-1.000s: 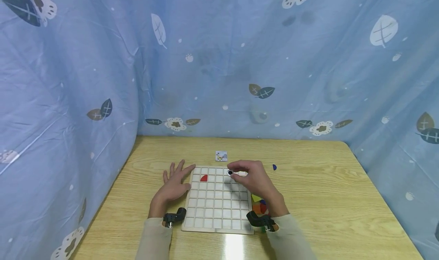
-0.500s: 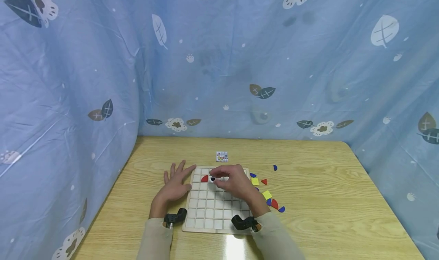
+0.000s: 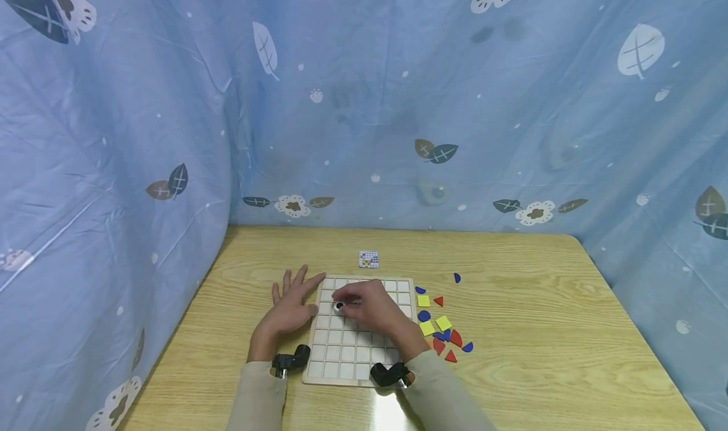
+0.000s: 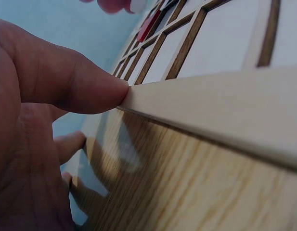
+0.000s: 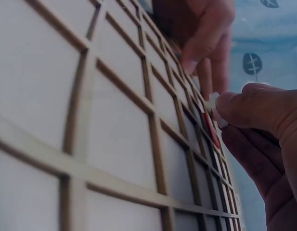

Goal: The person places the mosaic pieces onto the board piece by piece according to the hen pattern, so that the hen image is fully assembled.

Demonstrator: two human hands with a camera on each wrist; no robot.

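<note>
As we look from the bottom of the head view upward, two pale sleeves point(image 3: 258, 396) come first, with a black wrist mount point(image 3: 389, 374) at the right cuff and another at the left. Beyond them we find the wooden gridded board point(image 3: 341, 382), lying at lower centre on the counter point(image 3: 523, 304). Of the two hands, the right hand point(image 3: 368, 306) reaches over the board and pinches a small white piece with a black spot point(image 3: 339, 306) between thumb and fingers, over the board's upper left part; we cannot tell whether the piece touches the grid. At lower left, the left hand point(image 3: 289, 309) has its fingers spread and holds nothing, its thumb touching the board's left edge. Near the pinched piece, we see a red piece point(image 5: 212, 130) on the grid in the right wrist view. Right of the board lie loose yellow squares point(image 3: 443, 323), red triangles point(image 3: 451, 356), a blue disc point(image 3: 424, 316) and blue half-discs point(image 3: 468, 347). Farther up, just above the board, we see a small patterned card point(image 3: 368, 260); behind everything, a blue curtain point(image 3: 364, 115) with leaves and flowers fills the upper frame.
</note>
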